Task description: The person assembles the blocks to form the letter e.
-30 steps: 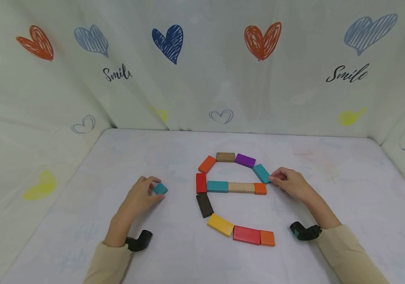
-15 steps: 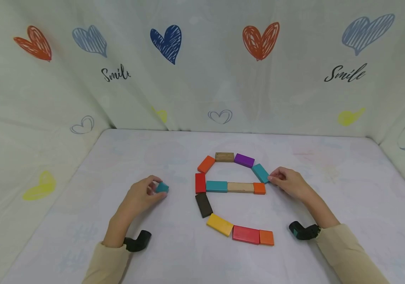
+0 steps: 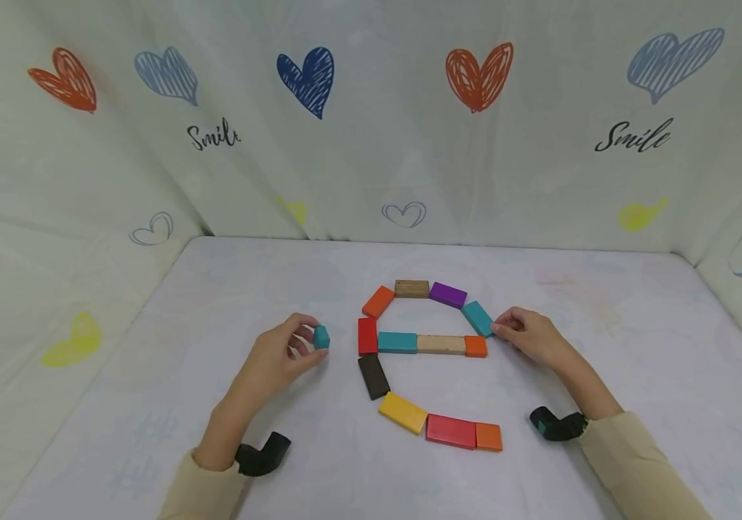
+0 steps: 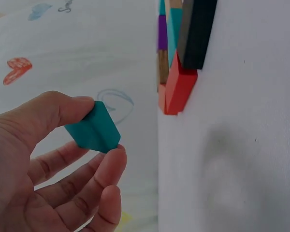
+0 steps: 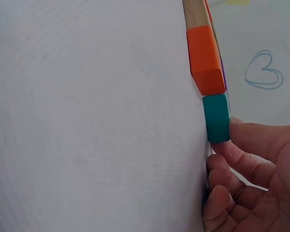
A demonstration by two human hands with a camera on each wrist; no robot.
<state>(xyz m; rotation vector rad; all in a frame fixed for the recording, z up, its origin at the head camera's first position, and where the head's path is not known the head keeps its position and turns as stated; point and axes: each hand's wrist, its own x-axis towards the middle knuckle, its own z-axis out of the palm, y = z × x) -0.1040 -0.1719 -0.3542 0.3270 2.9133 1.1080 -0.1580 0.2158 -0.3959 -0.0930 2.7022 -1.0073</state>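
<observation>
My left hand (image 3: 280, 354) pinches a small teal block (image 3: 322, 337) between thumb and fingertips, held up left of the laid-out shape. The left wrist view shows this block's angled end (image 4: 99, 128) clearly. My right hand (image 3: 529, 334) pinches the lower end of a teal block (image 3: 478, 318) that lies at the right of the upper curve. In the right wrist view, thumb and index finger are on that block's end, close to the orange block (image 5: 206, 58) of the middle bar.
Blocks form an e-like outline: red (image 3: 367, 336), dark brown (image 3: 374, 376), yellow (image 3: 403, 412), purple (image 3: 448, 295) and others. They lie on a white-covered table (image 3: 579, 289). A curtain (image 3: 371, 144) printed with hearts rises behind. Black devices (image 3: 263, 455) sit on both wrists.
My left hand has moved right and slightly away from me, carrying the small teal block nearer the outline and turning it. The right hand stays in place at its block.
</observation>
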